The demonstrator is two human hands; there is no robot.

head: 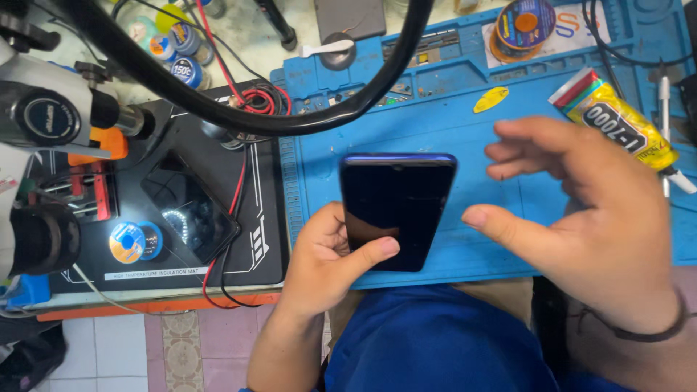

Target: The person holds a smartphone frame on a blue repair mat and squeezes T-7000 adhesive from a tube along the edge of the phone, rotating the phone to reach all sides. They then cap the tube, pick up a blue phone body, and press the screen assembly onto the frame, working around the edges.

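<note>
Phone (396, 210) — screen dark, over blue mat (435, 131) | left hand (327, 261) grip closed on its lower edge | right hand (588, 210) spread open, empty, just beside

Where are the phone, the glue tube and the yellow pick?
phone (396, 207), head view, middle of its dark screen
glue tube (617, 120), head view, middle of its yellow body
yellow pick (491, 99), head view, its centre

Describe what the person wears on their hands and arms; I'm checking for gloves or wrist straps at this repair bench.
Both hands are bare, with no gloves or rings in view. The left hand and its forearm are uncovered, with no sleeve and nothing on the wrist. The right hand has a thin dark band around the wrist; no cord can be seen running from it.
</note>
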